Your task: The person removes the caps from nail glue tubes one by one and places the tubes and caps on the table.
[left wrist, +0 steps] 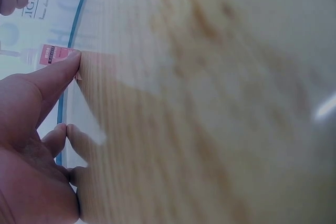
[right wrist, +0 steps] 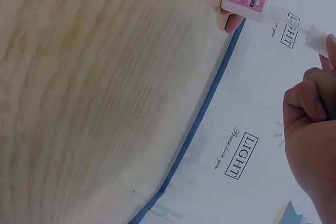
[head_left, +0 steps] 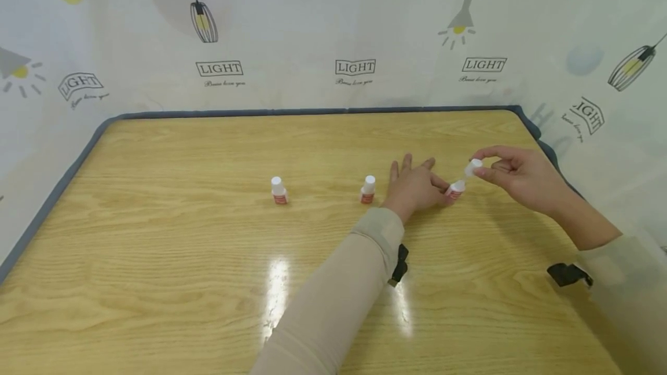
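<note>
A small white bottle [head_left: 455, 190] with a red label stands tilted near the table's right side. Thumb and index finger of my left hand [head_left: 417, 190] pinch its lower body, while the other fingers spread over the tabletop. My right hand [head_left: 526, 178] pinches a white cap [head_left: 473, 167] just above the bottle. In the right wrist view the cap [right wrist: 316, 40] is apart from the bottle [right wrist: 244, 3], with a thin pale stem stretching between them. The left wrist view shows the bottle's red label [left wrist: 55, 54] beside my left thumb.
Two similar capped bottles stand upright on the wooden table [head_left: 182, 276]: one [head_left: 367, 190] just left of my left hand, the other [head_left: 279, 191] farther left. A dark blue edge [head_left: 312, 112] borders the table, with a lamp-patterned white wall covering [head_left: 292, 33] behind it.
</note>
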### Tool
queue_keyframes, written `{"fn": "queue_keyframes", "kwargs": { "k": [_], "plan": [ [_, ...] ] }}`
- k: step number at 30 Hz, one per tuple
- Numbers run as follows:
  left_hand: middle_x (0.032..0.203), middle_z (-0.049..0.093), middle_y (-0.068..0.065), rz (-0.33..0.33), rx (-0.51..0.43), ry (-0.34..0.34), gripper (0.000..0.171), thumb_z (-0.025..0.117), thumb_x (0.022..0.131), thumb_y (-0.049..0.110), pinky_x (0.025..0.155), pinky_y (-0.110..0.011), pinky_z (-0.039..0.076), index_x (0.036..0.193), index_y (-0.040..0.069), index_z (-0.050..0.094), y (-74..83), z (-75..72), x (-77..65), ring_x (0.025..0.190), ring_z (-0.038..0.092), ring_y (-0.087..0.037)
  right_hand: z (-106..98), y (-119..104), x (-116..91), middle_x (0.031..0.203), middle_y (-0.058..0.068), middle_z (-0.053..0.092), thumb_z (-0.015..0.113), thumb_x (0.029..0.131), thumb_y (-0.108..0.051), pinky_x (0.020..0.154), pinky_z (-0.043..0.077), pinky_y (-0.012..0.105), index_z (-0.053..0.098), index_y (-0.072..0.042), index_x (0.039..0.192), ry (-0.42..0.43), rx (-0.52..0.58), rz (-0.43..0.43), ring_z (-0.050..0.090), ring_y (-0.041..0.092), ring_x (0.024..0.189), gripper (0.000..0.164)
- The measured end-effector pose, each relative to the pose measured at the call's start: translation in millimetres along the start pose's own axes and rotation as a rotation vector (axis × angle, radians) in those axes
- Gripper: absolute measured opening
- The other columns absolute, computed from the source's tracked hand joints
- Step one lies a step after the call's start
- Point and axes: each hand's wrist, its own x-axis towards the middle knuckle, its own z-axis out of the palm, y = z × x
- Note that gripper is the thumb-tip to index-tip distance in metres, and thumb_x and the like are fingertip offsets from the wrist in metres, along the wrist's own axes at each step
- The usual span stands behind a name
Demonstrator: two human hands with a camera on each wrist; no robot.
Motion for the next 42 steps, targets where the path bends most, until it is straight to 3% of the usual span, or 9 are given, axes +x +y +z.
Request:
{"fn": "queue_keyframes", "kwargs": {
  "k": [5, 16, 22, 25, 28, 32, 36, 39, 42],
  "plan": [
    [0.176, 0.028, 0.017, -0.001, -0.009, -0.003, 0.029, 0.075, 0.095, 0.058, 0.139, -0.046, -0.002, 0.121, 0.046, 0.079, -1.1, 0.7, 0.5, 0.170, 0.000, -0.025, 3, -4, -2, 0.055, -0.009, 0.031, 0.069, 0.106, -0.031, 0.043, 0.031, 0.034, 0.070, -0.019, 0.128, -0.019, 0.022, 0.047, 0.026, 0.009, 0.045, 0.026],
    [0.176, 0.028, 0.017, 0.006, -0.007, 0.000, 0.030, 0.073, 0.095, 0.060, 0.139, -0.047, -0.002, 0.122, 0.046, 0.079, -0.5, 2.0, 0.2, 0.170, 0.002, -0.026, 4, 0, -2, 0.055, -0.011, 0.031, 0.070, 0.105, -0.026, 0.041, 0.028, 0.034, 0.070, -0.013, 0.128, -0.020, 0.080, 0.016, 0.025, 0.009, 0.045, 0.027],
    [0.176, 0.029, 0.016, 0.019, -0.006, 0.014, 0.029, 0.074, 0.095, 0.059, 0.139, -0.048, -0.001, 0.121, 0.046, 0.079, -2.2, 2.5, 1.4, 0.170, 0.003, -0.027, 2, 4, -1, 0.056, -0.010, 0.030, 0.070, 0.105, -0.021, 0.045, 0.029, 0.036, 0.071, -0.014, 0.125, 0.030, 0.114, -0.035, 0.026, 0.014, 0.045, 0.022],
    [0.176, 0.029, 0.015, 0.026, 0.010, 0.017, 0.029, 0.074, 0.096, 0.058, 0.139, -0.048, -0.001, 0.122, 0.046, 0.079, -3.8, 3.1, 2.1, 0.170, 0.003, -0.028, 0, 4, -1, 0.058, -0.010, 0.037, 0.071, 0.104, -0.018, 0.048, 0.032, 0.036, 0.072, -0.011, 0.123, 0.072, 0.138, -0.041, 0.032, 0.015, 0.047, 0.021],
    [0.176, 0.028, 0.015, 0.029, 0.018, 0.013, 0.030, 0.074, 0.096, 0.057, 0.139, -0.049, -0.001, 0.123, 0.046, 0.078, -4.6, 3.8, 2.3, 0.170, 0.002, -0.028, -1, 2, -3, 0.068, -0.013, 0.053, 0.072, 0.103, -0.023, 0.047, 0.036, 0.033, 0.073, -0.014, 0.122, 0.096, 0.170, 0.021, 0.045, 0.009, 0.050, 0.021],
    [0.176, 0.028, 0.016, 0.025, 0.017, 0.014, 0.030, 0.074, 0.096, 0.057, 0.139, -0.048, 0.000, 0.123, 0.046, 0.078, -4.6, 3.8, 1.8, 0.170, 0.003, -0.027, -4, -2, -4, 0.074, -0.011, 0.060, 0.070, 0.104, -0.029, 0.046, 0.039, 0.034, 0.070, -0.017, 0.122, 0.105, 0.220, 0.092, 0.054, 0.012, 0.054, 0.021],
    [0.176, 0.028, 0.017, 0.027, 0.016, 0.017, 0.029, 0.074, 0.096, 0.057, 0.139, -0.048, 0.000, 0.122, 0.047, 0.078, -3.9, 3.3, 1.3, 0.170, 0.003, -0.027, -7, 0, -4, 0.075, -0.011, 0.066, 0.067, 0.106, -0.023, 0.052, 0.050, 0.029, 0.068, -0.016, 0.122, 0.119, 0.251, 0.074, 0.062, 0.012, 0.061, 0.018],
    [0.176, 0.028, 0.016, 0.026, 0.003, 0.020, 0.028, 0.075, 0.096, 0.057, 0.139, -0.047, 0.000, 0.121, 0.046, 0.079, -2.9, 3.2, 1.5, 0.170, 0.003, -0.026, -7, 4, -3, 0.092, -0.019, 0.071, 0.066, 0.107, -0.018, 0.057, 0.057, 0.025, 0.068, -0.016, 0.124, 0.139, 0.265, 0.055, 0.068, 0.006, 0.070, 0.018],
    [0.176, 0.028, 0.017, 0.023, -0.003, 0.015, 0.028, 0.075, 0.095, 0.058, 0.139, -0.047, -0.001, 0.120, 0.046, 0.079, -2.0, 3.5, 1.9, 0.170, 0.002, -0.026, -5, 6, -2, 0.109, -0.020, 0.066, 0.062, 0.109, -0.016, 0.058, 0.057, 0.024, 0.066, -0.017, 0.136, 0.154, 0.267, 0.017, 0.068, 0.008, 0.070, 0.028]
  ]
}}
